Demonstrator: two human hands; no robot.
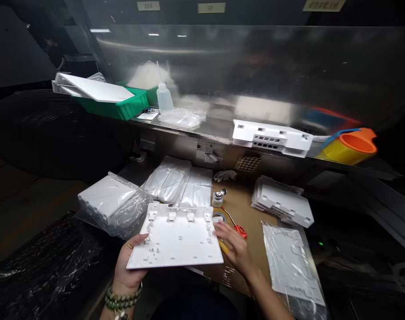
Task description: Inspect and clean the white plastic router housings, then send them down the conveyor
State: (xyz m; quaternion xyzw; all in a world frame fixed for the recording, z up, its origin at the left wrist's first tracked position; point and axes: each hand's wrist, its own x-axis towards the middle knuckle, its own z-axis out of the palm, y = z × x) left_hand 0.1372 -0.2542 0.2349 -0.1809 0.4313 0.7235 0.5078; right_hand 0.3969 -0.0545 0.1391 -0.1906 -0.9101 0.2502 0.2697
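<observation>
Holding the white plastic cover panel (pixel 182 240) above the cardboard-topped table (pixel 245 200), stretching its long axis from left to right between both hands. Facing its clips upward and turning its raised, slotted wall away from the body. Gripping the left edge firmly with the left hand (pixel 127 262), pressing the thumb onto the upper face and hiding the other fingers beneath. Curling the right hand (pixel 237 249) loosely beside the opposite short edge, pointing its half-bent fingers leftward; being unable to tell whether clasping that edge or only brushing it. Showing a yellow object (pixel 223 247) just below the right fingers, without revealing whether held there. Lying directly leftward of the right fingertips, but overlapping further with the left hand, thus sitting nearer to the left. Having a tape roll (pixel 226 216) and a red-handled tool (pixel 240 231) lying just beyond the right fingers, a bagged panel (pixel 289 258) well apart on the right, and a bagged stack (pixel 105 195) beyond the left hand.
</observation>
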